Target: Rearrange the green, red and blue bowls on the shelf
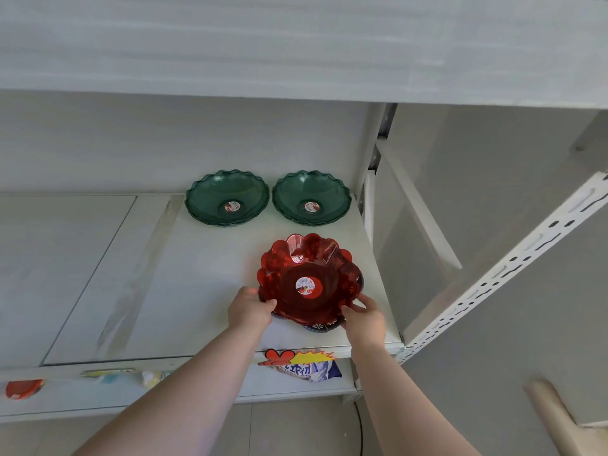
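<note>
Both arms reached forward; left hand [250,310] and right hand [364,314] clamped fingers on the red bowl [309,279] near the shelf's [204,274] front-right corner. Centre sticker [305,286] was unreadable.

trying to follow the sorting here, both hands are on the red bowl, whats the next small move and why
Probably lift the red bowl straight up: left hand and right hand grip its near rim, and it sits tilted on a blue bowl peeking out beneath.

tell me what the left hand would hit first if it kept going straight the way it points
Probably the red bowl: the left hand already grips its near-left rim and points up-right across it. Beyond lies the right green bowl, though depth is unclear.
</note>
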